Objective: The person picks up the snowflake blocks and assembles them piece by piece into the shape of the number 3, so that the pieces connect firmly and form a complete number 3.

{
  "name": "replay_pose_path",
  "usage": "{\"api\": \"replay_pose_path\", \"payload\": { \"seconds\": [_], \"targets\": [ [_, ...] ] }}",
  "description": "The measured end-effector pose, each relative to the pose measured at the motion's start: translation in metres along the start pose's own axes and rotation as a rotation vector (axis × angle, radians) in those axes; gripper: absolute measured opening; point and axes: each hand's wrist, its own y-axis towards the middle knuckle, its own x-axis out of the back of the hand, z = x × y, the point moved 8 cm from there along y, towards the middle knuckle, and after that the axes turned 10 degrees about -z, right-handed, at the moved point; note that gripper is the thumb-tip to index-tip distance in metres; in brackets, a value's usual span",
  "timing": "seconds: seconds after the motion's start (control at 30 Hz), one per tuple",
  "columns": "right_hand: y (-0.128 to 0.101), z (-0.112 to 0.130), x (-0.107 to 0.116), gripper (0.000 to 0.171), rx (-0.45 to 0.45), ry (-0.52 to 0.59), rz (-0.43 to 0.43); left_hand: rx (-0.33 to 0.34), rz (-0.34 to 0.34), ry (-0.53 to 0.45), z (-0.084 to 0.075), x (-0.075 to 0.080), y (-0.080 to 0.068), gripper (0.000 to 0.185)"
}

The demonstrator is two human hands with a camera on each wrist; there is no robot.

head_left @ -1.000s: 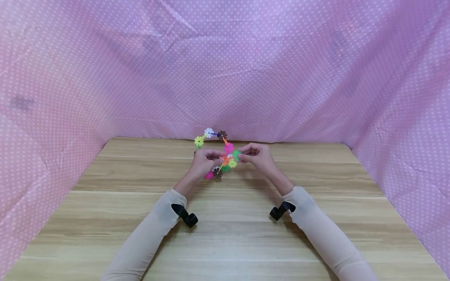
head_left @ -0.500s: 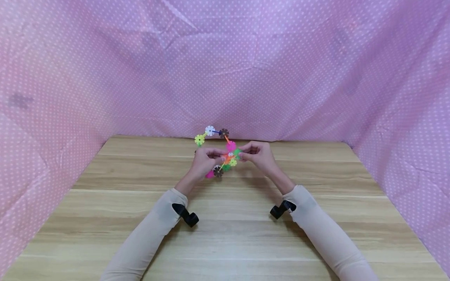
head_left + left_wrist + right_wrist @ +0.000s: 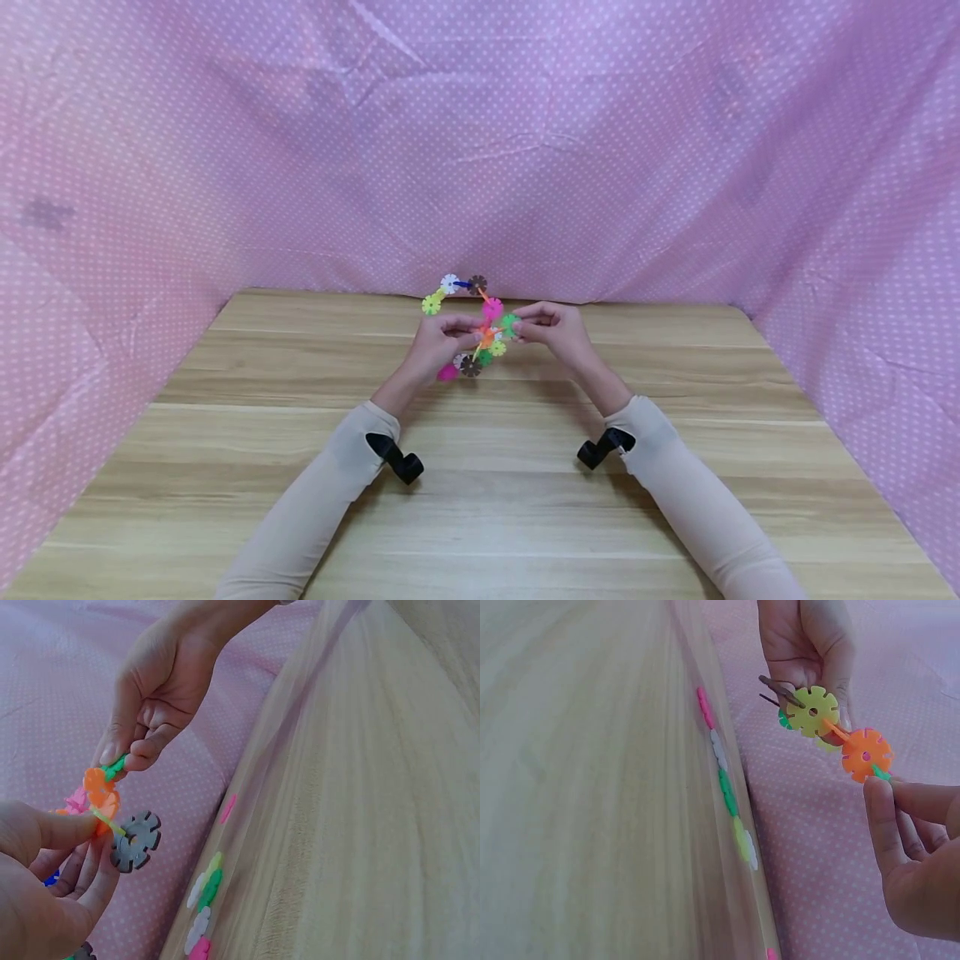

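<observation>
1. here, from my remote seat, i see both hands raised just above the wooden table [image 3: 480, 500], meeting on a chain of snowflake discs [image 3: 480, 337] in front of the pink dotted cloth [image 3: 480, 150].
2. the left hand [image 3: 435, 346] has thumb and fingers curled round the near end of the chain; a grey disc [image 3: 136, 841] hangs just past its fingertips, a yellow disc [image 3: 812, 711] beside them.
3. the right hand [image 3: 551, 329] pinches a small green disc [image 3: 114, 766] between thumb and forefinger, its edge touching the orange disc [image 3: 866, 754] next along from the left grip.
4. above both grips, the rest of the chain arcs up unsupported, ending in a white disc [image 3: 448, 284] and a brown one.
5. my reading of the risk: the slots look fine and barely seated, so a push slightly off line could slip the green disc out of the pinch, or twist the orange joint apart.
6. the free arc above could also sway and pull loose, since neither hand steadies it.
</observation>
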Motion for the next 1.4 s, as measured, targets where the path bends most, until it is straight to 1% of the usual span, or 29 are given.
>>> {"api": "replay_pose_path", "payload": {
  "seconds": [0.13,0.23,0.33,0.47,0.57,0.7,0.83,0.93,1.1,1.23,1.4],
  "targets": [
    [0.0,0.003,0.001,0.027,0.006,0.0,-0.011,0.044,0.043,-0.053,0.003,-0.002,0.001,0.031],
    [-0.002,0.006,0.001,0.028,0.017,0.007,-0.01,0.082,0.072,-0.067,0.006,-0.005,0.001,0.038],
    [-0.003,0.009,-0.001,0.028,0.021,0.031,0.008,0.103,0.096,-0.061,0.008,-0.008,0.0,0.042],
    [-0.004,0.01,-0.004,0.032,0.019,0.072,0.033,0.108,0.098,-0.075,0.007,-0.009,-0.001,0.044],
    [-0.004,0.009,-0.004,0.033,0.018,0.084,0.035,0.122,0.086,-0.109,0.007,-0.009,-0.001,0.044],
    [-0.004,0.007,-0.004,0.03,0.009,0.072,0.042,0.142,0.066,-0.149,0.007,-0.008,0.0,0.045],
    [-0.004,0.003,-0.006,0.028,-0.011,0.038,0.054,0.142,0.055,-0.156,0.006,-0.008,-0.001,0.045],
    [-0.004,0.001,-0.007,0.028,-0.015,0.018,0.057,0.128,0.067,-0.149,0.005,-0.01,-0.002,0.045],
    [-0.004,0.0,-0.007,0.027,-0.011,0.012,0.061,0.131,0.093,-0.122,0.006,-0.011,-0.002,0.045],
    [-0.004,-0.001,-0.008,0.026,-0.02,0.008,0.073,0.161,0.13,-0.111,0.008,-0.012,-0.003,0.046],
    [-0.004,-0.001,-0.008,0.026,-0.008,-0.005,0.076,0.212,0.161,-0.132,0.011,-0.014,-0.004,0.045]
  ]
}}
